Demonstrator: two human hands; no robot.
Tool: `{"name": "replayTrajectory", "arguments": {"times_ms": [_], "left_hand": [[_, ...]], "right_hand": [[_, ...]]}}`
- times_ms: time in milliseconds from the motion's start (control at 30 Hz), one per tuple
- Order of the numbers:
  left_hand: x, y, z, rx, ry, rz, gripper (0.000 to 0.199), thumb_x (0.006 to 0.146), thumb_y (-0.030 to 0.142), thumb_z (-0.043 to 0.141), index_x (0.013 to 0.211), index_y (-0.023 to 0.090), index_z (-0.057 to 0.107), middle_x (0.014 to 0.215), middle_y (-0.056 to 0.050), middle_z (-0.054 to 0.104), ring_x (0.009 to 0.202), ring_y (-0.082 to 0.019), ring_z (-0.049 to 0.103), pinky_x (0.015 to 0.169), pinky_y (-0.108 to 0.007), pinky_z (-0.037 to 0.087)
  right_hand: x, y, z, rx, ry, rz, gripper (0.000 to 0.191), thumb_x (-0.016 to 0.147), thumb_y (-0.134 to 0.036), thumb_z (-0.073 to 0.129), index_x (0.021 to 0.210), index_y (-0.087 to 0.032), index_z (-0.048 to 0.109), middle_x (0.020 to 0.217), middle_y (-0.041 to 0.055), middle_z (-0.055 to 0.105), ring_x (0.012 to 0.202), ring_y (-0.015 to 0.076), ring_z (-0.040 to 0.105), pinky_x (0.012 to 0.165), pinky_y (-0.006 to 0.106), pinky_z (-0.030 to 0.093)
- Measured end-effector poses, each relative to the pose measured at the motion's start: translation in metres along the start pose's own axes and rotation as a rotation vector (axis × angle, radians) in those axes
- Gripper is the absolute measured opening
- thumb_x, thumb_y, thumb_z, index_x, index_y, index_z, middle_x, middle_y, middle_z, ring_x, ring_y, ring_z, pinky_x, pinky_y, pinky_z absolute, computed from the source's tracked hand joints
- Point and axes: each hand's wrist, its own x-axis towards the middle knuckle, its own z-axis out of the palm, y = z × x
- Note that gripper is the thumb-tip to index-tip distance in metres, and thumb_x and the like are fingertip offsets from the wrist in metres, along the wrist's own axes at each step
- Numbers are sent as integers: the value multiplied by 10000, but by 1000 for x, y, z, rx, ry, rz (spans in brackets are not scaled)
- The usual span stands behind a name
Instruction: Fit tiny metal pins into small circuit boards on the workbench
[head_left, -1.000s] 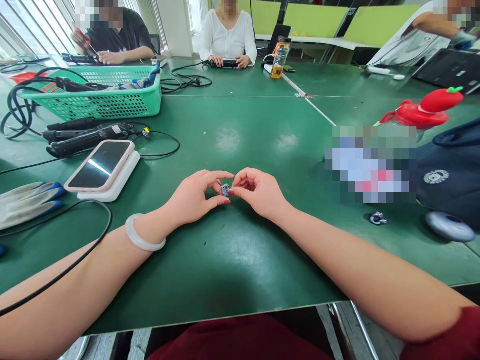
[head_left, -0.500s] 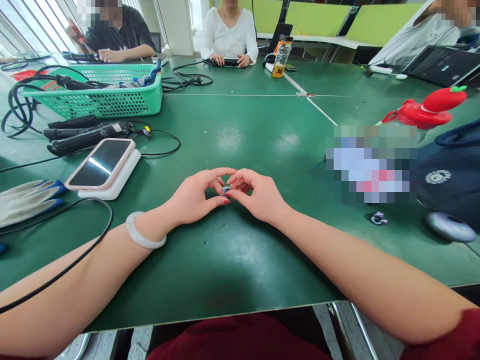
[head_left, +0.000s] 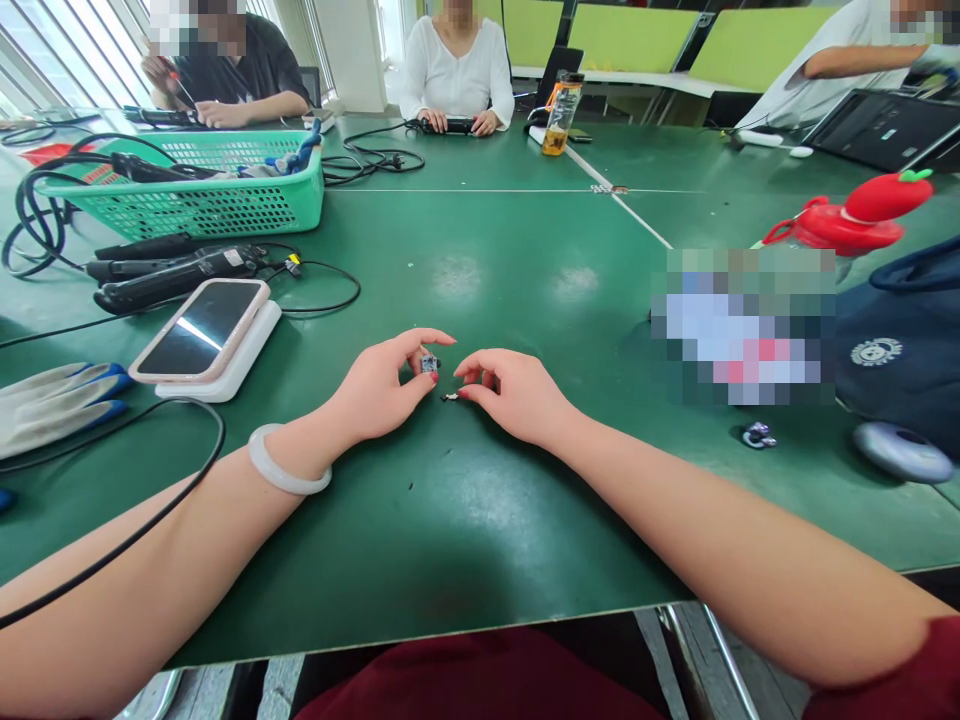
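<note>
My left hand (head_left: 379,392) wears a white bangle at the wrist and holds a small grey-blue squarish piece (head_left: 429,364) between the thumb and fingers, its index finger stretched out above. Just across a narrow gap, my right hand (head_left: 519,390) is closed in a pinch. A tiny dark and silvery bit (head_left: 450,397) pokes out at its thumb tip; its kind is too small to tell. Both hands hover low over or rest on the green table (head_left: 480,560); which, I cannot tell.
To the left lie a phone (head_left: 204,330) on a white box, a glove (head_left: 56,405), black handheld devices (head_left: 180,270) and a green basket (head_left: 217,210). A small shiny purple-silver object (head_left: 759,435), a mouse (head_left: 902,453) and a dark bag (head_left: 900,330) are right. People sit across.
My hands were together around one small piece; now they are apart. The left has drawn leftward with the grey-blue piece, and a tiny bit shows at the right thumb.
</note>
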Motion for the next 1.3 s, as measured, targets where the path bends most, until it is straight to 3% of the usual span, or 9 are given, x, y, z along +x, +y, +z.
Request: {"name": "replayTrajectory", "arguments": {"times_ms": [133, 333, 467, 667, 900, 1067, 1300], "left_hand": [[3, -4, 0, 37, 0, -71, 253, 791, 259, 484, 971, 213, 657, 861, -18, 649, 803, -173, 585, 808, -327, 461], [2, -4, 2, 67, -19, -82, 291, 814, 383, 529, 1036, 242, 653, 905, -30, 668, 849, -189, 597, 816, -344, 472], [2, -7, 4, 44, -41, -92, 302, 832, 347, 515, 1091, 251, 635, 963, -35, 675, 871, -186, 616, 849, -359, 483], [2, -6, 4, -14, -62, -80, 271, 811, 339, 560, 1056, 242, 622, 981, -28, 684, 901, -182, 635, 873, -355, 483], [0, 2, 1, -117, -156, -24, 200, 775, 328, 627, 928, 209, 574, 872, -3, 673, 832, -161, 635, 800, -312, 486], [-2, 0, 2, -171, -187, -9, 233, 755, 338, 659, 918, 197, 570, 901, -15, 663, 840, -163, 623, 794, -317, 490], [-1, 0, 2, -141, -161, -30, 234, 740, 335, 678, 907, 206, 577, 900, -8, 668, 849, -165, 628, 806, -320, 485]], "right_hand": [[1, 2, 2, -122, -60, -60, 52, 798, -242, 650, 790, -195, 671, 817, 23, 628, 752, 140, 540, 724, 293, 416], [3, 1, 3, -180, -94, -88, 127, 833, -181, 590, 723, -184, 655, 823, 36, 618, 797, 151, 541, 747, 301, 409], [4, 4, -3, -94, -38, -49, 135, 809, -134, 574, 703, -183, 642, 759, 15, 596, 714, 126, 518, 686, 275, 401], [3, 7, -9, 44, 71, 60, 115, 807, -206, 594, 704, -195, 645, 714, -3, 587, 643, 114, 494, 630, 265, 392], [-4, -9, -2, 44, 83, -104, 116, 835, -229, 577, 759, -201, 662, 789, 9, 596, 630, 103, 490, 629, 257, 405], [-6, -10, -1, -26, 79, -224, 117, 843, -211, 567, 792, -206, 671, 878, 17, 622, 700, 109, 530, 672, 253, 421], [-4, -6, -4, -21, 107, -161, 67, 816, -166, 599, 796, -198, 656, 829, 6, 609, 704, 110, 524, 660, 249, 403]]}}
